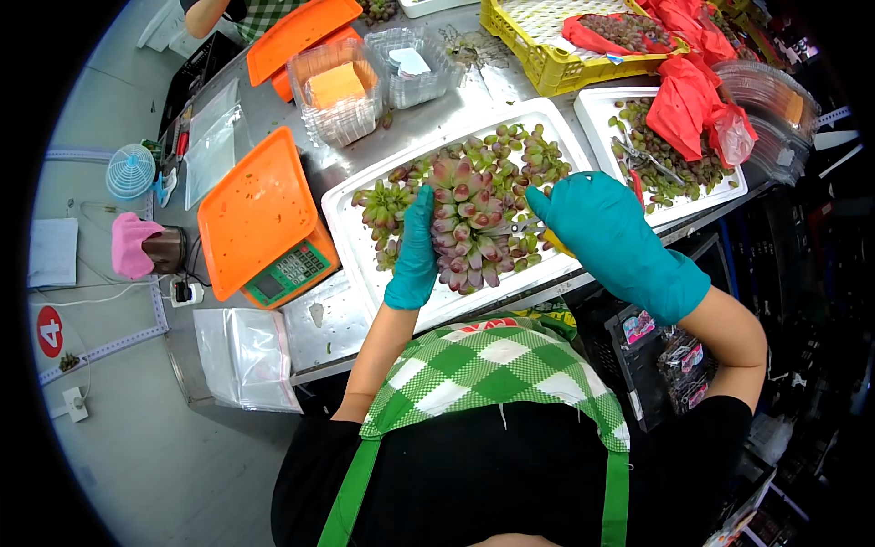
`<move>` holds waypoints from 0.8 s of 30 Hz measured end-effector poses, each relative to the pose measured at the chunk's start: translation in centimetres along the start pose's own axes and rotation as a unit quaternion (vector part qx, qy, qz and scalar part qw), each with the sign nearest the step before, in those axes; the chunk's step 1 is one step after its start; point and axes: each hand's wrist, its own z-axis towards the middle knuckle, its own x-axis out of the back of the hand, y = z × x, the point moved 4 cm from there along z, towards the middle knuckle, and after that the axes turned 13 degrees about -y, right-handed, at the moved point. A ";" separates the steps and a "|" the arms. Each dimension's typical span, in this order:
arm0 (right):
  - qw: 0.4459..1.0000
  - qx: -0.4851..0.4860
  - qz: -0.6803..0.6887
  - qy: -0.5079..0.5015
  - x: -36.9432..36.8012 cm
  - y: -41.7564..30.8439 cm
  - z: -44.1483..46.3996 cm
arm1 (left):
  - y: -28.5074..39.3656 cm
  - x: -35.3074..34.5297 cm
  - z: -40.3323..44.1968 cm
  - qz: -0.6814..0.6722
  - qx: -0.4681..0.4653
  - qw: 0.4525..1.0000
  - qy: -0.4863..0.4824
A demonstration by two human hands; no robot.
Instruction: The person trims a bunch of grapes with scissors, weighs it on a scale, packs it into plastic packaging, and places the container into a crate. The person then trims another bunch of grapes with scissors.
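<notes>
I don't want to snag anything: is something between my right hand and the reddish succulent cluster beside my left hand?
Only the scissors in your right hand, which point toward the reddish succulent cluster. Nothing else visible stands there.

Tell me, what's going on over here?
Someone in teal gloves is working on a large bunch of what look like reddish-green grapes. The left hand is against the side of the bunch, while the right hand holds scissors with the blades pointing toward it. Whether they are cutting isn't clear. More fruit lies around it in the white tray. An orange scale and clear plastic containers stand nearby.
</notes>
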 end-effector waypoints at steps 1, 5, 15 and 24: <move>1.000 0.003 0.000 -0.015 0.1 -0.1 0.2 | 0.1 -0.3 -0.1 0.007 0.003 1.000 0.001; 0.997 0.032 -0.024 -0.065 0.7 -0.5 0.5 | -0.2 0.4 -0.1 0.013 -0.011 1.000 0.010; 0.998 0.043 -0.010 -0.038 0.5 -1.6 0.7 | 1.1 -1.7 -0.9 0.018 0.000 1.000 0.023; 0.999 0.050 -0.005 -0.004 0.1 -1.6 0.3 | 0.3 -1.5 -0.4 -0.039 -0.003 0.999 -0.012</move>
